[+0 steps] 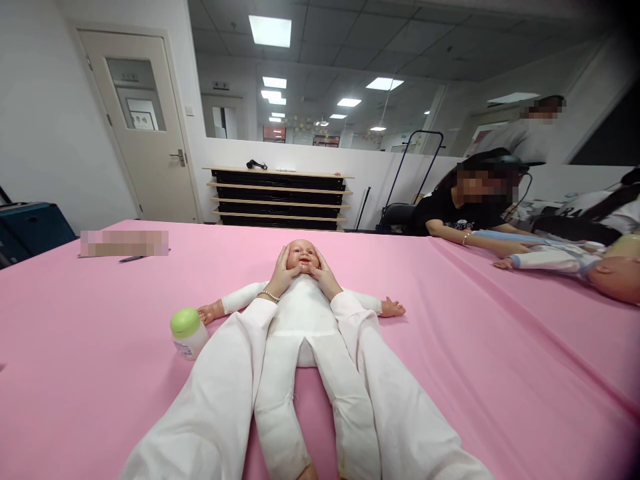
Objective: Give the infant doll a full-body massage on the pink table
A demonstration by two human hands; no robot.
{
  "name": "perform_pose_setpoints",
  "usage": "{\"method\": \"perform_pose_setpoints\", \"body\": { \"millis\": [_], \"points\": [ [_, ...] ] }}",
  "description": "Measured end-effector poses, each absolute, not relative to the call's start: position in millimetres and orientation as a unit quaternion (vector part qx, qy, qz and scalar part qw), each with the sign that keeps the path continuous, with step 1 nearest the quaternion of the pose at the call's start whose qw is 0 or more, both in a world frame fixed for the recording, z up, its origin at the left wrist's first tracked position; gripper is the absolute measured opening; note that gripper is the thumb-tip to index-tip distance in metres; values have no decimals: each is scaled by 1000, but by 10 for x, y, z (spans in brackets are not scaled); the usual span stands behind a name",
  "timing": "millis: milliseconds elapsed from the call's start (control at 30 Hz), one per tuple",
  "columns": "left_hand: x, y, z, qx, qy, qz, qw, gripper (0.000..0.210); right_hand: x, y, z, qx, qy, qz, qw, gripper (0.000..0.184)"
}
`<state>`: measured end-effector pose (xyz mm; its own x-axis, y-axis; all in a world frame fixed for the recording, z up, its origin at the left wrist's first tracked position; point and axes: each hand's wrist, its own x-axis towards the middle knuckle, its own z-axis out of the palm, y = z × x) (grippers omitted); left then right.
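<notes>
A baby doll [303, 313] with a white cloth body lies on its back, its head away from me and its arms spread. My left hand [283, 272], with a beaded bracelet at the wrist, cups one cheek of the doll's head. Against the other cheek rests my right hand [325, 272]. Both thumbs meet the doll's face near the chin and mouth, and the fingers wrap along the sides of the head. Beside the doll's hand on the left stands a jar [189, 333] with a green lid. My white sleeves flank the doll's trunk and legs.
A pink cloth [450, 347] covers the table. A dark pen-like item [131, 258] lies by a blurred patch at far left. On the right, a co-worker [470, 200] in a black cap reaches towards another dressed doll [575, 263]. Shelves [280, 193] stand behind the table.
</notes>
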<state>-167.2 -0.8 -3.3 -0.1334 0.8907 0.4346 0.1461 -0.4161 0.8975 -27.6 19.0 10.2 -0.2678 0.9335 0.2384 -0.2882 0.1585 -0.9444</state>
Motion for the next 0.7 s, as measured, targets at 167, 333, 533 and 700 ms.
{"method": "perform_pose_setpoints", "body": {
  "millis": [167,333,533,700],
  "points": [
    [-1664,-2,-21,557,438,621,334,59,-305,224,76,-267,-519,599,548,75],
    [-1653,-24,2,561,443,619,324,66,-300,170,139,-281,-538,573,551,78],
    [-1641,-46,-8,601,455,603,261,96,-259,91,182,-315,-587,528,526,98],
    [-1653,-24,-34,606,458,600,251,88,-261,138,141,-316,-595,516,528,97]
  ]
}}
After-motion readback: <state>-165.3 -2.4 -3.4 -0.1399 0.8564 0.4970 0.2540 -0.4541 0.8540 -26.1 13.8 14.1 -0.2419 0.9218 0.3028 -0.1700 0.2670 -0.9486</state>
